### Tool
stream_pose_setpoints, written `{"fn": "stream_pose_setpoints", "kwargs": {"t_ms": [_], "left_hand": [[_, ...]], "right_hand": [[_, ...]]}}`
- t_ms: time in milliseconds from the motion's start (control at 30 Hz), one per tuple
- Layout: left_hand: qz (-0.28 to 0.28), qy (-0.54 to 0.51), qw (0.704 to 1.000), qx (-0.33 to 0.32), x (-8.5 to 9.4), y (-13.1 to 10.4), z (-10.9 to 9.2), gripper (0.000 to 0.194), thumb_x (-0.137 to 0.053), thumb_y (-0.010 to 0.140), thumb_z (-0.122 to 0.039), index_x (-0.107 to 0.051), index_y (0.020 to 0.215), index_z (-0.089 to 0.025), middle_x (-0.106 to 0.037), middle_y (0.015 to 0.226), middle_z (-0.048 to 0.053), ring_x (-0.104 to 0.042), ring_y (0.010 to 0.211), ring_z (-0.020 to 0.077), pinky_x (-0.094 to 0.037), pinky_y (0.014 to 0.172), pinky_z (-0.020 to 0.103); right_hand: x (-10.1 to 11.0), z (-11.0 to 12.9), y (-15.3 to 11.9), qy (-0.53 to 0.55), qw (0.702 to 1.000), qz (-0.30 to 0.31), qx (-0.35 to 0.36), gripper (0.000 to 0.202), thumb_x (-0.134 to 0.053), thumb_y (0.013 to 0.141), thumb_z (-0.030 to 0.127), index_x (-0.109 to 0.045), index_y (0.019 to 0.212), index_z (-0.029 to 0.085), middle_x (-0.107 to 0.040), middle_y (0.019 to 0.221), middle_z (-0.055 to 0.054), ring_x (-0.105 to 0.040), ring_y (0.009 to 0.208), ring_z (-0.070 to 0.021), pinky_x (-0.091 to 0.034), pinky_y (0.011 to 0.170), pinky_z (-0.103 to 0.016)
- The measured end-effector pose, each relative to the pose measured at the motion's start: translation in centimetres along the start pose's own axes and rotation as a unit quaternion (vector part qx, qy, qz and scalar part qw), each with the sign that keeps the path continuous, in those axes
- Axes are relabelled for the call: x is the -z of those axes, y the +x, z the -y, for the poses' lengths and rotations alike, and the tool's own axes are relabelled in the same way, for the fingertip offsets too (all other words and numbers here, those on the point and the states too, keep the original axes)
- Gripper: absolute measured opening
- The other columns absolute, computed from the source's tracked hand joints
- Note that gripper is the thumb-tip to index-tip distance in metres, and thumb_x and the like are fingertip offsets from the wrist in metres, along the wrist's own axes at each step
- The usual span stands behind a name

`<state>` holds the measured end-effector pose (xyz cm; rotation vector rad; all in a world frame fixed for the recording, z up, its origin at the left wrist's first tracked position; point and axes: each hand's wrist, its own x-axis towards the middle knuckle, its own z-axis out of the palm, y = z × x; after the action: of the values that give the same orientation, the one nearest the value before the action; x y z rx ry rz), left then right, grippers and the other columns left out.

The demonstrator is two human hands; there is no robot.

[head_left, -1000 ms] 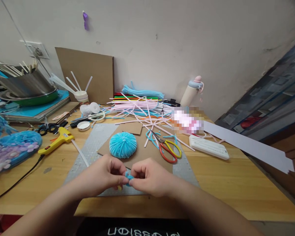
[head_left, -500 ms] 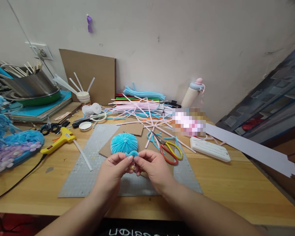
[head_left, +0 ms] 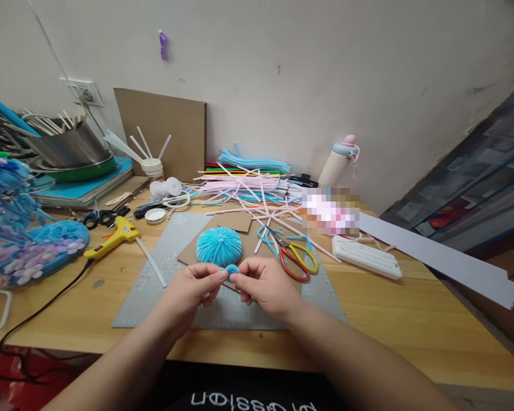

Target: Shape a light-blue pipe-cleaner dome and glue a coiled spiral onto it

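Observation:
A short blue pipe cleaner [head_left: 232,269], bent into a small curl, is pinched between both hands just in front of a blue fuzzy dome [head_left: 219,246]. My left hand [head_left: 203,284] is closed on its left end, thumb against forefinger. On the other end, my right hand [head_left: 259,283] pinches it the same way. The dome, made of pipe cleaners gathered at the top, rests on a piece of cardboard [head_left: 191,255]. Right of my right hand lie scissors [head_left: 298,262] with red and yellow handles, beside cut blue pipe cleaners.
A grey cutting mat [head_left: 145,308] lies under the cardboard. To the left are a yellow glue gun [head_left: 113,238] with a glue stick and a blue flowered piece [head_left: 38,254]. Behind sit piled pipe cleaners [head_left: 244,182], a paper cup [head_left: 152,169] and a bottle [head_left: 337,162]. A white device [head_left: 366,258] is at right.
The blue pipe cleaner has gone from a wavy double-bump shape to a rounder, tighter curl. My fingers have shifted slightly on it. The whole view has moved a little.

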<state>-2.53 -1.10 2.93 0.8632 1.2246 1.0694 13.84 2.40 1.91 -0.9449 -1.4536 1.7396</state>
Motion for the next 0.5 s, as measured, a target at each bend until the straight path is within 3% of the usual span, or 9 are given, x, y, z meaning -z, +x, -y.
{"fn": "stream_pose_setpoints", "kwargs": {"t_ms": [100,200,367,500], "left_hand": [[0.016,0.061,0.998,0.015,0.8,-0.7,0.0,0.033,-0.083,0.057,-0.042,-0.067,0.059,-0.014,-0.062,0.055,0.002,-0.05,0.051,0.0091,-0.036,0.046,0.019],[-0.012,0.035,0.999,0.004,0.8,-1.2,0.5,0.031,-0.084,0.055,-0.04,-0.071,0.064,-0.014,-0.067,0.061,0.004,-0.057,0.057,0.0117,-0.042,0.053,0.021],[-0.089,-0.088,0.991,-0.055,-0.7,-1.3,1.7,0.031,-0.086,0.051,-0.038,-0.069,0.063,-0.014,-0.061,0.053,-0.002,-0.048,0.047,0.0066,-0.039,0.05,0.019],[-0.121,-0.151,0.977,-0.087,-2.4,-1.1,2.6,0.03,-0.084,0.053,-0.035,-0.066,0.064,-0.014,-0.059,0.054,-0.002,-0.045,0.046,0.006,-0.034,0.047,0.02]], "right_hand": [[0.1,0.2,-0.1,-0.057,0.997,0.039,-0.027,0.027,-0.071,0.069,0.037,-0.056,0.063,0.016,-0.054,0.046,0.005,-0.05,0.04,-0.0074,-0.04,0.041,-0.02],[-0.3,-0.1,-0.1,-0.044,0.997,0.05,-0.026,0.03,-0.073,0.068,0.04,-0.056,0.063,0.016,-0.055,0.046,0.005,-0.052,0.04,-0.0078,-0.042,0.042,-0.02],[-1.5,-0.8,0.0,0.061,0.998,0.019,0.019,0.042,-0.077,0.061,0.052,-0.063,0.074,0.015,-0.061,0.054,0.004,-0.057,0.047,-0.0097,-0.049,0.047,-0.024],[-1.9,-1.1,0.0,0.094,0.995,-0.017,0.028,0.044,-0.077,0.06,0.055,-0.062,0.064,0.015,-0.06,0.052,0.003,-0.056,0.045,-0.0089,-0.049,0.047,-0.023]]}}
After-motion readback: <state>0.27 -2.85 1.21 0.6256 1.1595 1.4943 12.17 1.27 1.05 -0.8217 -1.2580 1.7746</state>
